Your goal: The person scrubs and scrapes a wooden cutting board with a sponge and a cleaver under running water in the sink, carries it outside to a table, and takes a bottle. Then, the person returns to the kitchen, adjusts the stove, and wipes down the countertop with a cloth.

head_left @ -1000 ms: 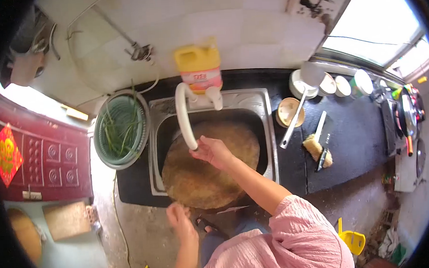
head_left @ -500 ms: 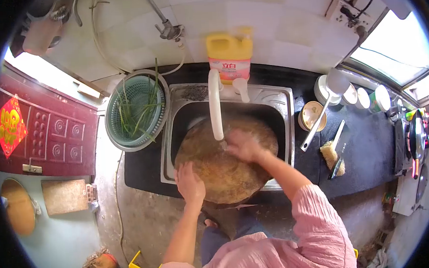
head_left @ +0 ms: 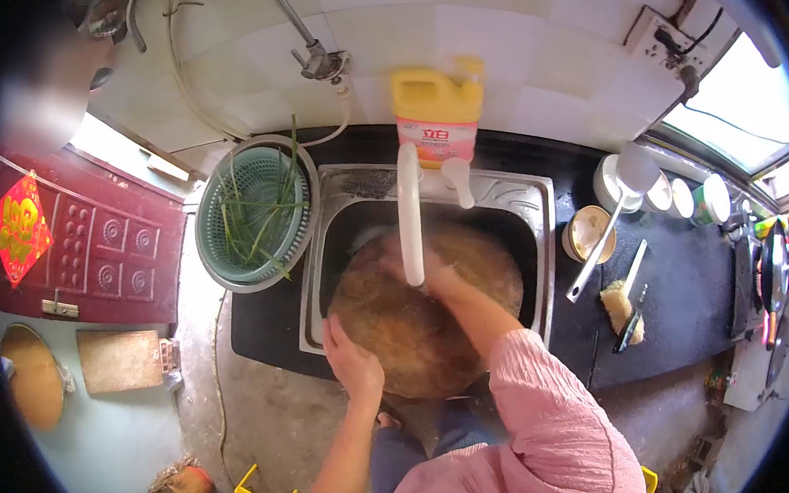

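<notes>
A large round wooden cutting board (head_left: 400, 344) lies wet and brown across the sink (head_left: 313, 318), its near edge jutting past the front rim. My left hand (head_left: 356, 364) holds the board by its left edge, the palm against the side. On the far part of the board is my right hand (head_left: 409, 264), smeared by motion and partly hidden behind the white faucet (head_left: 410, 214). Its fingers cannot be made out clearly. No tool shows in either hand.
Left of the sink sits a green colander (head_left: 221, 180) with long green leaves. A yellow detergent jug (head_left: 436, 110) stands behind the faucet. On the right counter are bowls (head_left: 586, 232), a ladle (head_left: 603, 231), a brush (head_left: 616, 304) and a knife (head_left: 635, 270).
My right hand has slid leftward over the board, behind the faucet. My left hand stays at the board's left edge. The whole view has shifted slightly.
</notes>
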A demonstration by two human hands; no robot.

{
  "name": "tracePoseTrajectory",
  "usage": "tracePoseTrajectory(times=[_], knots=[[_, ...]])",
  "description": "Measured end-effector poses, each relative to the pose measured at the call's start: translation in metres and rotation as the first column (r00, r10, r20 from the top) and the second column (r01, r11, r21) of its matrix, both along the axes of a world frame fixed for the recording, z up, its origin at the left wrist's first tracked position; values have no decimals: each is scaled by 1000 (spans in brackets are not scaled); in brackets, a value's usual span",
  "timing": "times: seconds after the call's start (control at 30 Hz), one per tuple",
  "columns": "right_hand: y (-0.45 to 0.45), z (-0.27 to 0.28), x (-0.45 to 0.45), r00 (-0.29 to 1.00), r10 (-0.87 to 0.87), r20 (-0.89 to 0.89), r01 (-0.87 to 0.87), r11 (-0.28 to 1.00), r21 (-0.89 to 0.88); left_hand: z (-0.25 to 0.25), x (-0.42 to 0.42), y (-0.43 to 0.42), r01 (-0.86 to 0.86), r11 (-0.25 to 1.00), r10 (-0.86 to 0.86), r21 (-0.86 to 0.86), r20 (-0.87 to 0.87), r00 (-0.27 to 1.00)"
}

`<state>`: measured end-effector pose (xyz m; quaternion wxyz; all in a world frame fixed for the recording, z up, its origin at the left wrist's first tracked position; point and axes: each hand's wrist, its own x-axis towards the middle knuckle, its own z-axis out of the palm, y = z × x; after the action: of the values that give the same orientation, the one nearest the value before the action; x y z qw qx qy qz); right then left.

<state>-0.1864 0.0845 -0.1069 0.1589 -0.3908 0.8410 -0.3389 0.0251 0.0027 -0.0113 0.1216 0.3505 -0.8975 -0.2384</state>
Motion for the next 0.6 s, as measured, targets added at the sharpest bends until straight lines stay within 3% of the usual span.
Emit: tracePoseTrajectory(times=[0.07,0.1,0.2,0.27,0.33,0.43,0.5,0.57,0.6], knots=[[32,-69,-26,968,-245,-53,250,944,217,2,1,-1,22,1000,-22,-1,23,999],[48,-79,-14,890,-371,-266,416,899,136,4,3,-2,26,1000,-26,0,17,1000],[57,-21,42,963,-237,-129,267,905,331,6,-1,-1,25,1000,-25,10,-16,1000],[36,49,77,998,-23,66,2,953,302,6,-1,0,9,1000,-9,7,-27,1000],[-5,9,110,969,48,-244,-71,994,-88,3,-1,1,-5,1000,6,11,-27,1000],[-23,-22,48,985,164,54,-165,986,4,-1,1,-4,80,995,-77,-58,64,995],[29,32,10,987,-73,141,19,937,350,-5,5,-7,185,975,-162,-127,173,971],[91,-21,13,957,-275,-95,291,892,346,-10,3,-10,294,935,-231,-197,288,929],[100,-20,31,948,-272,-164,314,878,361,-11,0,-9,316,926,-244,-207,310,919]])
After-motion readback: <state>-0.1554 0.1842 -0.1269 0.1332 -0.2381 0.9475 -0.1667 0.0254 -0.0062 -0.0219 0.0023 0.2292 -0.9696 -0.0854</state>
